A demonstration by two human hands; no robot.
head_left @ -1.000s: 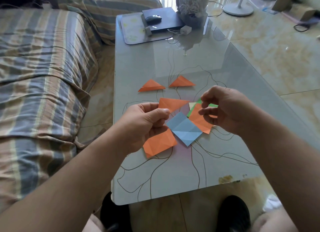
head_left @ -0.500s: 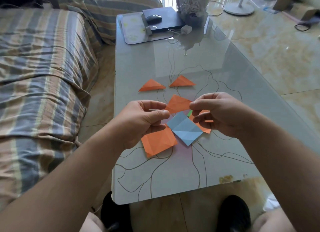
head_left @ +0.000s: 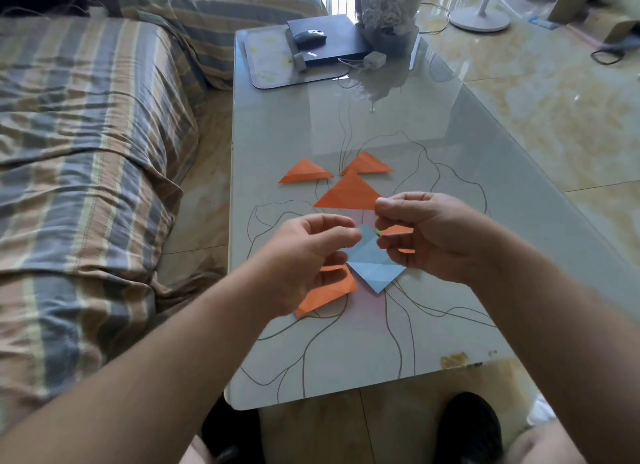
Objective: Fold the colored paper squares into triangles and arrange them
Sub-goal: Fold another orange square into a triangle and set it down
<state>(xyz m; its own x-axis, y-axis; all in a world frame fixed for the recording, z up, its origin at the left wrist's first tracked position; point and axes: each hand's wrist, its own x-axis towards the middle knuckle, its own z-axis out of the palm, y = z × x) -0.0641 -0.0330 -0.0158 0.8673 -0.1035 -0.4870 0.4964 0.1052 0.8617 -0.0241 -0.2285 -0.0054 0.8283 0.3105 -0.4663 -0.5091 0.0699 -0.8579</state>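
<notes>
Two folded orange triangles (head_left: 304, 173) (head_left: 367, 164) lie side by side on the glass table (head_left: 277, 124). Just in front of them is a third, larger orange triangle (head_left: 348, 196), its right corner pinched by my right hand (head_left: 433, 235). My left hand (head_left: 308, 255) hovers lower left with fingers loosely curled and nothing in them. Between the hands a creased blue square (head_left: 372, 266) lies on the table. An orange square (head_left: 329, 290) shows under my left hand. More orange paper (head_left: 398, 231) and a green sliver (head_left: 378, 232) peek from under my right hand.
At the table's far end are a mat (head_left: 266, 61), a black box (head_left: 332, 42) with a mouse (head_left: 310, 37) on it, a charger (head_left: 374, 60) and a wrapped bouquet (head_left: 388, 10). A striped sofa (head_left: 86, 152) runs along the left. A fan base (head_left: 479, 18) stands on the floor to the right.
The orange triangle has moved away from me, up toward the two folded triangles, now held by my right hand alone. My left hand has let go and dropped back.
</notes>
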